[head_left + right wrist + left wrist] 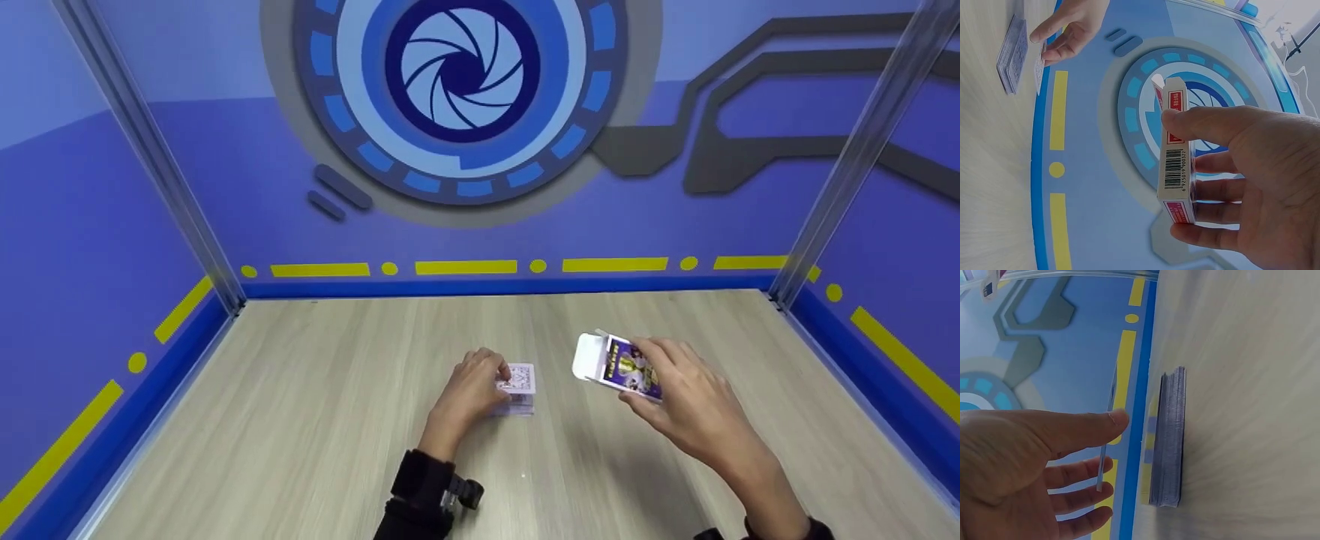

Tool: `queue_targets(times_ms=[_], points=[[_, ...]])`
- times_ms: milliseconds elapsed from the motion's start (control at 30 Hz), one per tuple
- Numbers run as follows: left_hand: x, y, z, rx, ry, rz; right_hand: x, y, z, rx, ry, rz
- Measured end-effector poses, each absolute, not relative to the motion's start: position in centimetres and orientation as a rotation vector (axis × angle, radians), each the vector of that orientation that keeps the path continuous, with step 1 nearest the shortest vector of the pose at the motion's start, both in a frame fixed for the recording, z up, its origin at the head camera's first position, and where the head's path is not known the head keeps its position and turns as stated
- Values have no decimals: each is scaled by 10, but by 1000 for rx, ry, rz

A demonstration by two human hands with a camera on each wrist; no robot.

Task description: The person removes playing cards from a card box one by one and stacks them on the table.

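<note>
"Playing cards [1168,439]: how many lots do you count?"

"Two. One stack lies on the table [337,390]; just above it, apart from it, the left hand [469,382] pinches a thin portion [521,378] between thumb and fingers. Whether that's one card or several, I can't tell."

"And boxes?"

"One box [634,367], raised off the table to the right of the cards. The right hand [690,401] grips it by its narrow sides, thumb against fingers, and its white end flap [589,356] stands open toward the cards."

"Any writing?"

"One barcode [1174,169] on a narrow side, reading 6 925019 900322. Two red labels show on that side and the end, their lettering too small to read. The purple front has yellow lettering, blurred."
</note>
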State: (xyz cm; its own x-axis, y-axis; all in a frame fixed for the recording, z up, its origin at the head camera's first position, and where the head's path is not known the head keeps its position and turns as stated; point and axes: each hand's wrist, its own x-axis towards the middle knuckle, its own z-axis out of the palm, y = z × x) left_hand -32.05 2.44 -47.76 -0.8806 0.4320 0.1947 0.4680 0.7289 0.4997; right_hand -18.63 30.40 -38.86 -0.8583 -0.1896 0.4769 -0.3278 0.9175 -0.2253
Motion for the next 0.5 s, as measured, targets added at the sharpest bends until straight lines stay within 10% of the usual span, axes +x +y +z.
queue_targets(times_ms=[500], points=[[-326, 24, -491, -689, -2949, -868, -186, 304, -390, 370, -2638, 408]])
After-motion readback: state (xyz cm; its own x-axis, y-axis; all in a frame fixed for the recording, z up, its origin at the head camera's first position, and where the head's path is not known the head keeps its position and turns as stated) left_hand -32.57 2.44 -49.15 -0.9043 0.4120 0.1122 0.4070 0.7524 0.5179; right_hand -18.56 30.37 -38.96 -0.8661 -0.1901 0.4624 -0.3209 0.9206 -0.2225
